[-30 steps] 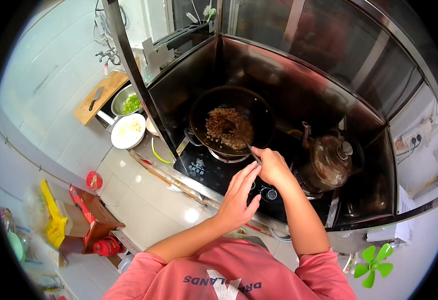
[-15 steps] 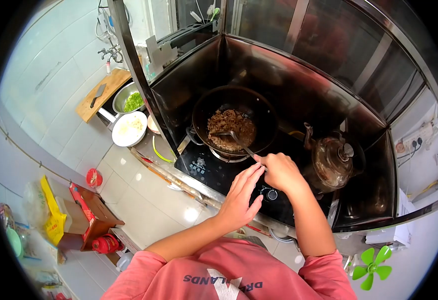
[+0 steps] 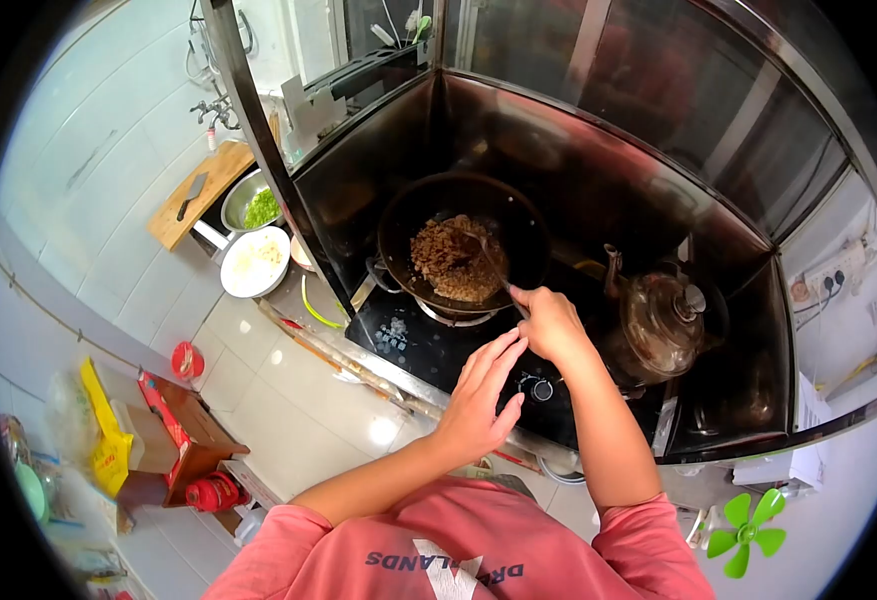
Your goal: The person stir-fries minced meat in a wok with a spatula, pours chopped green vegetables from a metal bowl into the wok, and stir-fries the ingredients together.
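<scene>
In the head view a dark wok (image 3: 526,235) stands on the black glass gas stove (image 3: 413,350). Browned, crumbly minced meat (image 3: 443,262) lies in its bottom. My right hand (image 3: 550,322) is closed round the handle of a metal spatula (image 3: 499,276), whose far end is down in the meat. Close below it, my left hand (image 3: 480,392) is held flat with the thumb apart, its fingertips near or touching the right hand; nothing shows in it. The stove knob (image 3: 538,388) is just right of the left hand.
A glass kettle (image 3: 663,325) occupies the stove's right side. Left, beyond a metal post (image 3: 258,110), are a white pan (image 3: 255,264), a bowl of chopped greens (image 3: 260,208) and a cutting board (image 3: 173,222) bearing a cleaver (image 3: 193,193). Dark panels (image 3: 598,150) surround the stove.
My right hand has shifted slightly up with the spatula, whose end has moved right through the meat and turned steeper. The left hand stays nearly in place.
</scene>
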### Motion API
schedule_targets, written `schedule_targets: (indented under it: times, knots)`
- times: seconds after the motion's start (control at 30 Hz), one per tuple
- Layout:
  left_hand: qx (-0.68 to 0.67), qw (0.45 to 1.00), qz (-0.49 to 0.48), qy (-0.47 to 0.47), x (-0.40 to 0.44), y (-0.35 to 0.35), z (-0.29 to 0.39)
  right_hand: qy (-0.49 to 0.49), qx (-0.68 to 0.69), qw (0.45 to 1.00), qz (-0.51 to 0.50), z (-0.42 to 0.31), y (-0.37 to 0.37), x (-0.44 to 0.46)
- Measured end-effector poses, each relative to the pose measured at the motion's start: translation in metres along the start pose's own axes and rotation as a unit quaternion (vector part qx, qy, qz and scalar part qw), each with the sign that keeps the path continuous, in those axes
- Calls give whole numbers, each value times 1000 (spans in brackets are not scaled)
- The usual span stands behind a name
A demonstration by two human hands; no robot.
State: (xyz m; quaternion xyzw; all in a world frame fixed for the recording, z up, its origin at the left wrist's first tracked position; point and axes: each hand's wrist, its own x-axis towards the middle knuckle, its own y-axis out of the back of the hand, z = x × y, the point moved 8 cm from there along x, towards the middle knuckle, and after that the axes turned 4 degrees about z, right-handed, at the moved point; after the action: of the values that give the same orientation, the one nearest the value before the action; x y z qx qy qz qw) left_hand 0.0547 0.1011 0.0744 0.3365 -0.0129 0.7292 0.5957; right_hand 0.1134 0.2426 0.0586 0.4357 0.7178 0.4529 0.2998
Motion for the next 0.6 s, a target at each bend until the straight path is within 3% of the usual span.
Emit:
schedule_targets:
  times: [0.1, 0.37, 0.6]
  knots:
    - [3, 1000, 3, 7, -1, 1, -3, -29, 18, 999, -10, 5, -13, 18]
    - [-3, 1000, -1, -6, 2, -1, 1, 122, -114, 985, -43, -17, 9, -13]
    - [-20, 1000, -6, -16, 7, -7, 4, 57, -133, 988, -51, -14, 82, -63]
